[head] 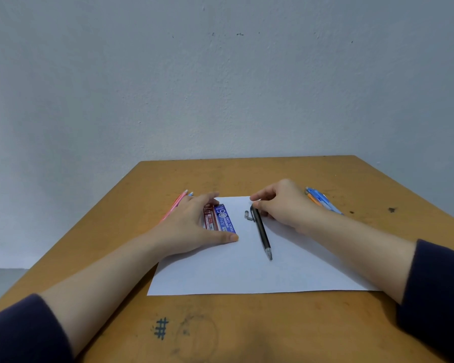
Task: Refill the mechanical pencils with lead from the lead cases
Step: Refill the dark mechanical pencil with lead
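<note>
Pencil [262,231], black: flat on paper [247,276] at the middle of the bench [247,323]. Long axis far-to-near, tip toward the near edge, clip end far.
Grey piece [247,214], small, probably the cap: loose on the paper just left of the clip end.
Right grip [281,205]: curled, thumb and forefinger tips at the clip end; whether they pinch it cannot be told. Nearer of the two to the pencil.
Lead cases [220,218], red and blue: side by side, roughly parallel to the pencil, at the paper's far left corner.
Left grip [189,224]: wide, laid over the cases, fingers straight, thumb against the blue one's near end.
Judged next: a case travels right toward the clip end, with bare paper between.
Pink pencils [174,206] toward the left edge, blue pencils [323,201] toward the right, both off the paper.
</note>
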